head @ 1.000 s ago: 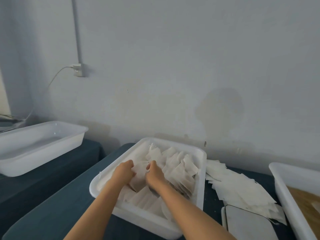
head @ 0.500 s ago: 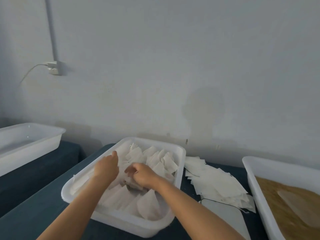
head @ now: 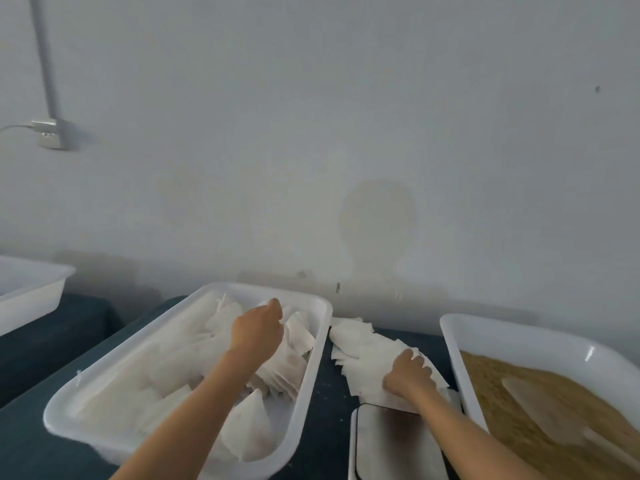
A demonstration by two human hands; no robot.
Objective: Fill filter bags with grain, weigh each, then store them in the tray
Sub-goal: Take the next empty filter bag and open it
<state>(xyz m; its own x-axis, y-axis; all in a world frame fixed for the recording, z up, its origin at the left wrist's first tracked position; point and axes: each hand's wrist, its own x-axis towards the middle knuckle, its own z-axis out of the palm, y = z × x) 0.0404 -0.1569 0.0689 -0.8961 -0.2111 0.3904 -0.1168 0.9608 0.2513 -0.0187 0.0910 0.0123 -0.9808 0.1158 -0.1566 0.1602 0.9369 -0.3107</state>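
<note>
1. My left hand [head: 258, 327] rests among the filled filter bags [head: 277, 368] in the white storage tray [head: 180, 306], knuckles up and fingers curled down into the pile. I cannot tell whether it grips a bag or only presses on them; I judge it is settling the bags so they pack flat.
2. My right hand [head: 408, 375] lies on the loose stack of empty filter bags [head: 360, 344] on the dark tabletop [head: 322, 410], between the storage tray and the grain tray [head: 491, 337]. Its fingertips curl onto the top sheets, and it looks to be pinching one off, though the hold itself is hidden under the hand.
3. The scale [head: 394, 441] sits just nearer me than the stack, its pan bare. I judge it is placed there so a filled bag travels only a short way from grain to weighing to storage.
4. The grain tray on my right holds tan grain [head: 554, 403] with a pale scoop [head: 540, 403] lying half sunk in it, within reach of that hand.
5. A second white tray [head: 31, 289] stands well apart on the far left; its contents are not visible.
6. My judgement: one cycle is closing and the next opening, so separating a single sheet cleanly matters most now.
</note>
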